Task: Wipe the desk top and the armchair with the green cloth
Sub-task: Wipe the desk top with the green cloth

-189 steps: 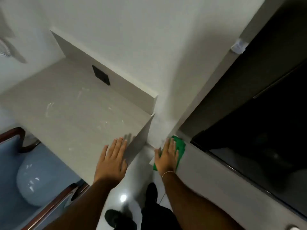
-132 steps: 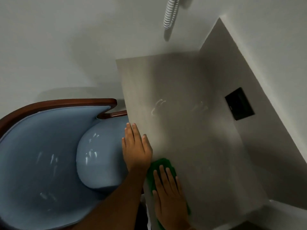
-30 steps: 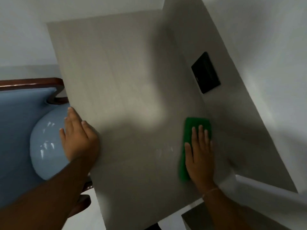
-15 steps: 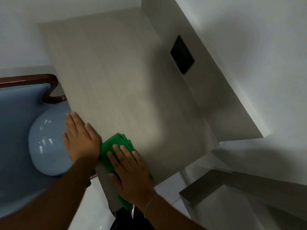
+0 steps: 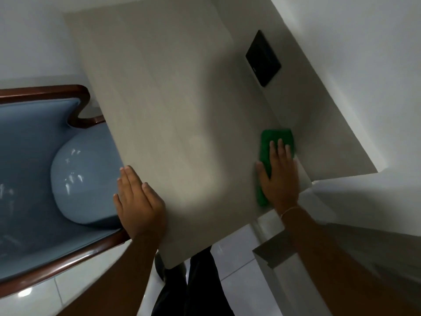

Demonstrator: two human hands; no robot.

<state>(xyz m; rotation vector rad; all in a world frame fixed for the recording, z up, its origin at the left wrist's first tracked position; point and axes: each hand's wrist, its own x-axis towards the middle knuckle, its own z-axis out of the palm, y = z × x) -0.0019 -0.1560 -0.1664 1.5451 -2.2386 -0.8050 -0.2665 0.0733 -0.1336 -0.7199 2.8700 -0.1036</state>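
The pale wood-grain desk top fills the middle of the head view. A folded green cloth lies at its right edge, close to the raised back panel. My right hand presses flat on the cloth, fingers together, covering its near half. My left hand rests flat on the desk's left front edge, fingers spread, holding nothing. The blue armchair with a dark wooden frame sits left of the desk, its round seat cushion tucked partly under the desk edge.
A black socket plate is set in the desk's back panel. White walls rise behind and to the right. A grey ledge stands at lower right. Glossy white floor tiles and my dark trouser legs show below the desk.
My right hand has slid the green cloth from the desk's left front corner, beside my left hand, across to the right edge. My left hand has stayed on the left edge.
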